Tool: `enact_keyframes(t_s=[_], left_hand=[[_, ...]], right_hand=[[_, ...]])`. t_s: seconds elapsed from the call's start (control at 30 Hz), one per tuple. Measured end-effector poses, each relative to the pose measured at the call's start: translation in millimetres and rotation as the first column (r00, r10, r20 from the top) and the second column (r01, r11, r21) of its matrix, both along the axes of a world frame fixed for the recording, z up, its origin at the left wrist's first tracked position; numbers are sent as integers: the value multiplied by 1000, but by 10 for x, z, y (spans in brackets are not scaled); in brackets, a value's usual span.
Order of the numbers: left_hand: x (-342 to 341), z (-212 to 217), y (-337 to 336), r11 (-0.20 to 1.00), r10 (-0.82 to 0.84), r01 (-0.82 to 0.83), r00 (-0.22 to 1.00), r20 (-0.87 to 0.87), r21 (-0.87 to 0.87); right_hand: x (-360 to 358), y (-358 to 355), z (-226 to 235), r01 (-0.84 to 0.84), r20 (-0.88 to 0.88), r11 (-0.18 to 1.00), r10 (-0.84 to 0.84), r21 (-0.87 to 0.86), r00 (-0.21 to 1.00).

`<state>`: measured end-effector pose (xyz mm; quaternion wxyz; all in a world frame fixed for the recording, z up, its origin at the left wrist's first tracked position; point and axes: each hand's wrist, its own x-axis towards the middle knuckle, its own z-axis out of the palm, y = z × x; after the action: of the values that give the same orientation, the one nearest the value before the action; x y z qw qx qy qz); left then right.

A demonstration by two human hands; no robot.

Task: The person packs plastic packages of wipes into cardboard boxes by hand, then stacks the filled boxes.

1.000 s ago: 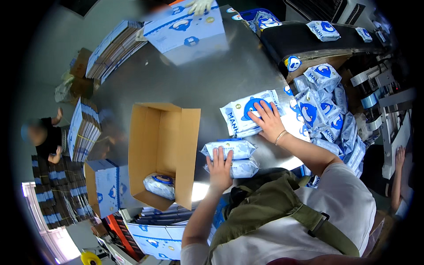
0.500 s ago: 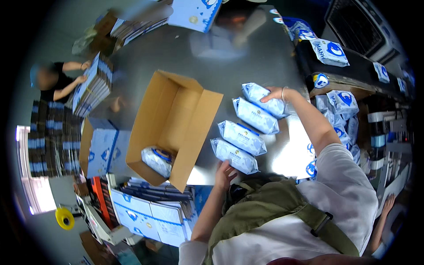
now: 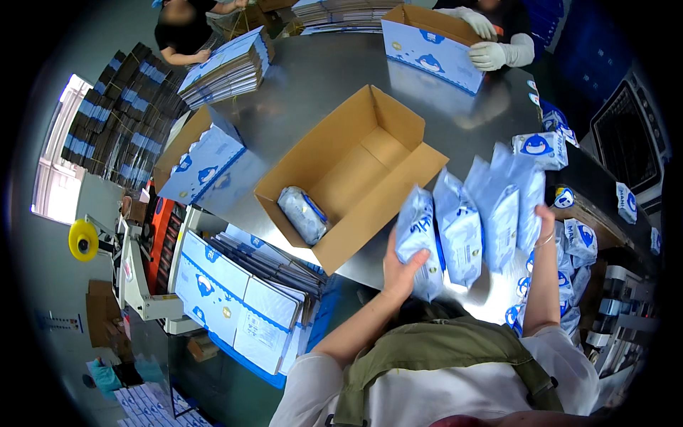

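Note:
Between my two hands is a row of several soft blue-and-white plastic packs (image 3: 459, 231), raised and tilted upright, slightly fanned with gaps between them. My left hand (image 3: 403, 273) is closed against the leftmost pack, its thumb across the front. At the other end, my right hand (image 3: 545, 224) grips the rightmost pack by its outer side. Left of the packs stands an open brown cardboard box (image 3: 348, 178), its near flap folded outward. One similar pack (image 3: 302, 215) lies inside at the box's left end.
A blue printed carton (image 3: 203, 167) stands at left, with flat carton stacks (image 3: 226, 65) beyond. Across the metal table (image 3: 320, 71), a person's white-gloved hands (image 3: 489, 55) hold another carton (image 3: 430, 57). More packs (image 3: 578, 242) pile up at right beside a dark conveyor (image 3: 594, 188). Flattened cartons (image 3: 235, 292) sit below.
The row of packs has gone from lying on the table to raised upright between my hands. My view has turned, and the gloved person with a carton now shows clearly.

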<state>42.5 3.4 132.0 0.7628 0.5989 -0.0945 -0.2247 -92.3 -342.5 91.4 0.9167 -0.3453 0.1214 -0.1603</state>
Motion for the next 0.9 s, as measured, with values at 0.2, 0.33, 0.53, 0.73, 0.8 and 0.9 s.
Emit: enact_keyframes(t_s=[0.2,0.33,0.53,0.73,0.8,0.9], left_hand=[[1089,477,305,917,206,-51,909,361,-396],[1793,130,551,934,349,-310,898,268,-179],[1769,-406,761,510,-26,-470,829,559,720],[1045,-297,708,229,-600,-357,681,420,906],[1113,-308,1053,185,-662,-284,671,333,941],[1298,-142,1594,283,-731,-242,571,372,928]], right_hand=[[1248,344,1293,241,230,788,-129,-566,965],[2305,569,1197,195,156,562,-117,-804,981],[3640,794,480,-294,-173,-319,-356,-901,918],[4210,702,274,-668,-565,-309,-363,-677,741],[3949,695,273,-690,-637,-312,-266,-653,724],[3063,469,-77,-736,-735,71,46,-674,677]])
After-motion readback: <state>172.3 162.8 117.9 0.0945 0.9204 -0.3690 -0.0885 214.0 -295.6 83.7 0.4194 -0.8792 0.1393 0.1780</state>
